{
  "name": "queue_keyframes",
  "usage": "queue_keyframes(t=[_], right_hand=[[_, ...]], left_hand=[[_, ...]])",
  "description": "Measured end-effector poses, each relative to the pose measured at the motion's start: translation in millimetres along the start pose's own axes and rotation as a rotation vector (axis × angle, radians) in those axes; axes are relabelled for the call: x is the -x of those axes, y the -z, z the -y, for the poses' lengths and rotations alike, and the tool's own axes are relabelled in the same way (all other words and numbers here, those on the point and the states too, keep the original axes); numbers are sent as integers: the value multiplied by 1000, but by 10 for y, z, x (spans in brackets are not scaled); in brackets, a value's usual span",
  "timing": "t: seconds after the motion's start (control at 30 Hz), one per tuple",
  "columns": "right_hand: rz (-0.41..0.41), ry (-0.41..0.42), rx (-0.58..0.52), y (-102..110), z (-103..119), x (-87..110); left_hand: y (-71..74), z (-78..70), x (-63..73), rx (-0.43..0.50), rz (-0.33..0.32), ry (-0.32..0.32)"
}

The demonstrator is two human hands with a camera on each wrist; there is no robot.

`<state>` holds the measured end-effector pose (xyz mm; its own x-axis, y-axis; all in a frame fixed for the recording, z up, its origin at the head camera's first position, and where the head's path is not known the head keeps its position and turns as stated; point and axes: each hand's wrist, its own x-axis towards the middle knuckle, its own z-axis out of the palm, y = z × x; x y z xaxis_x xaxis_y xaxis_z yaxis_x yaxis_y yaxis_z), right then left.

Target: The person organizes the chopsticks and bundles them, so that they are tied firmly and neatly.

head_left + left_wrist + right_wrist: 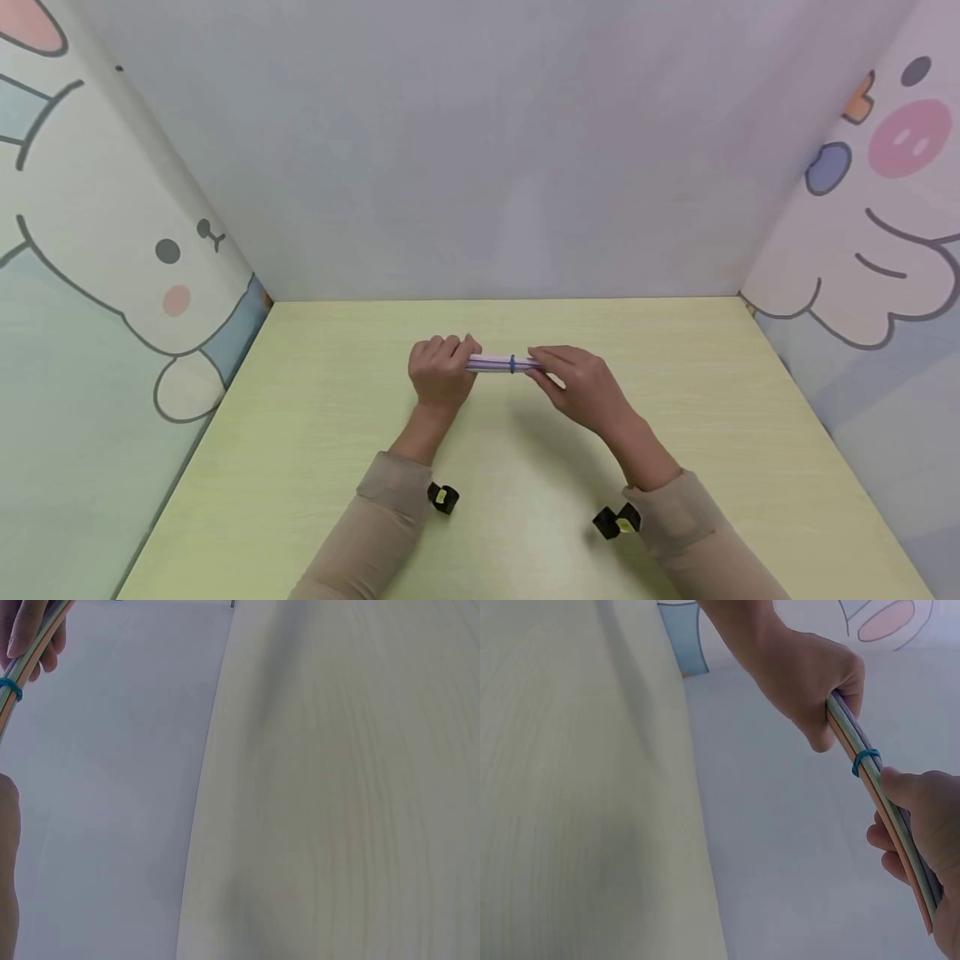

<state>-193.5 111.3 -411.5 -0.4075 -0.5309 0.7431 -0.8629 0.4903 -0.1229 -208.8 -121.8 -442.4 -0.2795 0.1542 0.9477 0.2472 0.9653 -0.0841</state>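
Observation:
A bundle of thin, straw-like pastel sticks point(491, 364), orange, green and purple, is held roughly level above the table. Around its middle runs a blue-green band point(866, 759). My left hand point(442, 372) grips one end in a fist. On the other side of the band, my right hand point(583, 385) pinches the bundle between thumb and fingers. The right wrist view shows the right thumb point(904, 787) lying along the sticks close to the band. In the left wrist view only part of the bundle point(34, 656) appears, at the upper left corner.
Below the hands is a pale wooden table point(300, 467). A plain grey wall point(480, 167) stands behind it, with cartoon-printed panels point(97, 250) on both sides. Black wrist devices point(444, 498) sit by both sleeves.

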Motion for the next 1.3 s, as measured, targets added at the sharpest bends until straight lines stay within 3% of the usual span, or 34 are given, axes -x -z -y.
queue_keyframes(t=[0.17, 0.3, 0.7, 0.9, 1.1, 1.3], right_hand=[[65, 11, 44, 35, -58, 0], [114, 5, 80, 57, -78, -13], [77, -49, 79, -30, -242, 50], [134, -40, 20, -77, -350, 89], [196, -51, 28, -182, -456, 146], [241, -167, 64, -399, -594, 248]], left_hand=[[-3, 22, 3, 11, -12, 10], [8, 39, 9, 13, 47, 2], [102, 115, -99, 212, 503, -97], [94, 159, -58, 231, 650, -128], [4, 184, 66, 213, 692, -34], [-135, 214, 199, 248, 753, 70]])
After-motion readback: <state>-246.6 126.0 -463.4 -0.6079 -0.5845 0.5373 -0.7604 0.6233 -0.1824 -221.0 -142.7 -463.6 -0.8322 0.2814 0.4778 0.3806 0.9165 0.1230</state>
